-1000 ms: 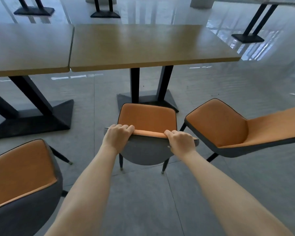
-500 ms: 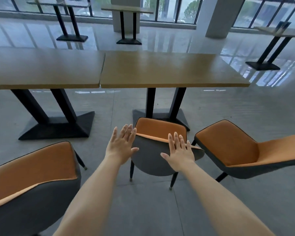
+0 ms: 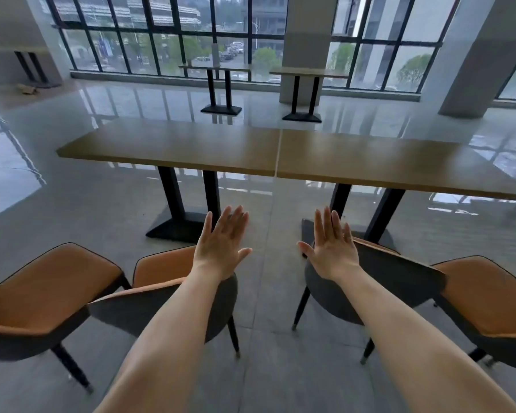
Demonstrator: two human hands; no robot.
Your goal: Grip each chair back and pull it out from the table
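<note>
The chair (image 3: pixel 379 281) with the grey back, nearest the right hand (image 3: pixel 332 251), stands tucked toward the right worktop (image 3: pixel 399 162), and a second chair (image 3: pixel 167 296) stands below the left hand (image 3: pixel 221 245) at the left worktop (image 3: pixel 176 144). Both hands are released, fingers straight and spread, holding nothing, raised in the gap between the two chairs. This looks like a pause between chairs; taking a chair's back rim would call for lowering a hand onto it and curling the fingers over it.

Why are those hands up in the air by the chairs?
A person holds both arms out with fingers straight, gripping nothing. The left hand hovers over one orange chair, the right hand over another chair. Both chairs face a long wooden table.
</note>
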